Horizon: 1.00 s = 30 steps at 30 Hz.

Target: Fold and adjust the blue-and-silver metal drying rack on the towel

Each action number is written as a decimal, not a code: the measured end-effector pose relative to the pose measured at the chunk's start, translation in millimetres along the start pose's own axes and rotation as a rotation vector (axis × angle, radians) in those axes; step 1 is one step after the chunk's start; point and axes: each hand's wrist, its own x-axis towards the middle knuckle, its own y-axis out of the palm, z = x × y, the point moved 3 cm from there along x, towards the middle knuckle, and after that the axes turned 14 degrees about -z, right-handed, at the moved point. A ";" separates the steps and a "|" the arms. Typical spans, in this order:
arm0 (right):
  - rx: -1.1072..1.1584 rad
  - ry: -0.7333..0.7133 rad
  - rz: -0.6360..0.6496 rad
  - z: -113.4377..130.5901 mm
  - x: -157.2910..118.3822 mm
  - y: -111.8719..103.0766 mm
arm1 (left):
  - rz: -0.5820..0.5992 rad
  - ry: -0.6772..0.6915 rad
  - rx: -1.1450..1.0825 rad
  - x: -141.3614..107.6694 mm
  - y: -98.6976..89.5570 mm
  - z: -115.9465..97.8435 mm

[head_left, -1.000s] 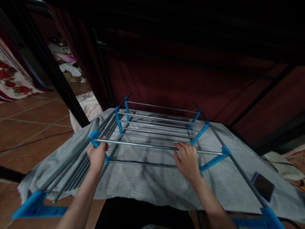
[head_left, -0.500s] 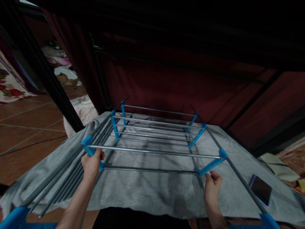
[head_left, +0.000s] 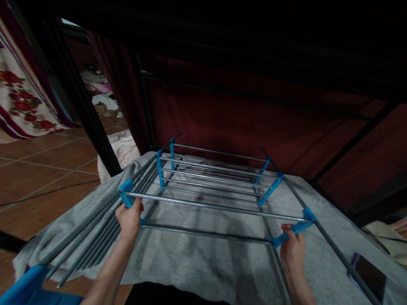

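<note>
A partly built rack of grey metal tubes [head_left: 203,205] and blue plastic brackets lies on a grey blanket [head_left: 203,262]. My left hand [head_left: 129,217] is closed around the near left blue bracket [head_left: 126,189], its thumb by the end of the nearest upper tube. On the other side, my right hand [head_left: 291,245] grips the near right blue bracket [head_left: 300,227] midway along its length. Further back, two more pairs of blue brackets [head_left: 270,190] carry several crossbars. Loose grey tubes [head_left: 104,241] lie side by side left of my left forearm.
A phone [head_left: 369,273] lies on the blanket at the right, beside the rack's side tube. Another blue plastic piece [head_left: 34,286] is at the lower left. A black post [head_left: 85,97] and a dark red curtain [head_left: 206,114] border the blanket.
The view has shifted slightly left. My right hand has moved up from the bracket's lower end and now grips its middle. My left hand stays on its bracket.
</note>
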 end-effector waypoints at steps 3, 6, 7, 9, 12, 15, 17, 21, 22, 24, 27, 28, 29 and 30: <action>0.092 0.034 0.006 2.8 6.4 4.9 | -0.027 0.013 -0.018 1.1 4.8 3.3; 0.224 0.083 0.012 6.7 11.2 10.9 | -0.033 0.032 -0.038 0.4 10.8 4.3; 0.253 0.095 0.012 7.7 12.5 12.8 | -0.032 0.037 -0.040 0.1 13.1 4.5; 0.286 0.110 0.011 8.9 14.9 15.6 | -0.029 0.036 -0.038 -0.3 18.3 5.7; 0.298 0.120 -0.007 7.2 17.2 15.7 | -0.021 0.017 -0.047 0.7 26.0 9.4; 0.310 0.148 -0.011 2.6 16.7 12.8 | -0.014 0.007 -0.061 1.9 30.3 12.0; 0.324 0.167 -0.005 -0.3 15.7 11.0 | -0.004 0.008 -0.050 1.7 31.0 11.8; 0.319 0.159 -0.010 -4.7 16.4 9.5 | 0.006 0.025 0.002 -0.3 29.6 9.2; 0.310 0.151 -0.010 -5.9 17.0 9.5 | 0.007 0.027 0.012 -0.8 29.1 8.9; 0.287 0.136 -0.005 -8.4 18.3 9.6 | 0.017 0.028 0.028 -1.4 28.1 9.0; 0.256 0.114 -0.014 -10.8 18.8 8.8 | 0.050 0.024 0.057 -2.2 26.4 8.7; 0.246 0.109 -0.022 -10.9 18.6 8.4 | 0.061 0.025 0.061 -2.4 25.9 7.9; 0.235 0.103 -0.028 -10.5 18.3 8.0 | 0.071 0.027 0.062 -2.7 25.4 6.8; 0.222 0.097 -0.029 -9.6 17.9 7.9 | 0.081 0.029 0.062 -2.9 25.1 5.5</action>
